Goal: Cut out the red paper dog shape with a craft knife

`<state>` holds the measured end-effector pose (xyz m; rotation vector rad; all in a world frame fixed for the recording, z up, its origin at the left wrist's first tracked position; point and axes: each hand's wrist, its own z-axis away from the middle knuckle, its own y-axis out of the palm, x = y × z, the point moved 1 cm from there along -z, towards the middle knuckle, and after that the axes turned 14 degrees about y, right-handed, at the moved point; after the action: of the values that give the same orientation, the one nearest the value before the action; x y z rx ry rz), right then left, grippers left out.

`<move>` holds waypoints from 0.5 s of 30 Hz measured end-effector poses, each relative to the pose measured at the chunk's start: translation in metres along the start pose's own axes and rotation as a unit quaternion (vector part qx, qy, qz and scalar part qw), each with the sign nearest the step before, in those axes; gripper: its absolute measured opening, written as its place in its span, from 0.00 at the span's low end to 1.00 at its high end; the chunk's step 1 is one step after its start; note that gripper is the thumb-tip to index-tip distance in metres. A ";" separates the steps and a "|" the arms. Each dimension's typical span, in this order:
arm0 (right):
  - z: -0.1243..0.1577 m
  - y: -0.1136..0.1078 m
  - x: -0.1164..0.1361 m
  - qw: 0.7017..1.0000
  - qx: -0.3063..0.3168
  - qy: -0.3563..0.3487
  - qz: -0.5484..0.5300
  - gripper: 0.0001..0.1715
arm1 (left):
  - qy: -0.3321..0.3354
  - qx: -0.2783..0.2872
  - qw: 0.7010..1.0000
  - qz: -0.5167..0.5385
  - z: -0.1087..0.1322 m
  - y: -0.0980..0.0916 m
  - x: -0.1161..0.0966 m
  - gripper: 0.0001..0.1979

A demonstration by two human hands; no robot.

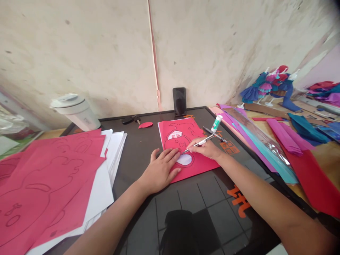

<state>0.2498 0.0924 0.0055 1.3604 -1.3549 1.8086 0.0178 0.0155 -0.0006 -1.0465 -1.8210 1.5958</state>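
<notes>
on a glossy black tabletop (138,159), red paper (196,168), plaster wall (79,53) behind

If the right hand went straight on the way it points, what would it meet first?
Probably the left hand's fingers, on the red paper sheet, just past the tip of the pen-like tool in the right hand; depth is unclear.

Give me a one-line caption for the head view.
Head view: the right hand works a pen-like tool on a red paper sheet that the left hand pins to a dark table.
</notes>
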 end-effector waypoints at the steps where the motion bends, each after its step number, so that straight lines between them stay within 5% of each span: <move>1: 0.000 -0.001 0.000 1.000 -0.001 -0.002 0.000 0.09 | 0.000 0.001 1.000 0.000 0.000 0.000 0.000 0.25; 15: -0.001 -0.003 -0.002 1.000 0.002 -0.008 -0.015 0.08 | 0.005 -0.007 1.000 -0.006 0.001 0.001 0.001 0.25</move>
<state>0.2522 0.0949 0.0044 1.3937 -1.3332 1.7851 0.0171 0.0158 -0.0015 -1.0469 -1.8318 1.5707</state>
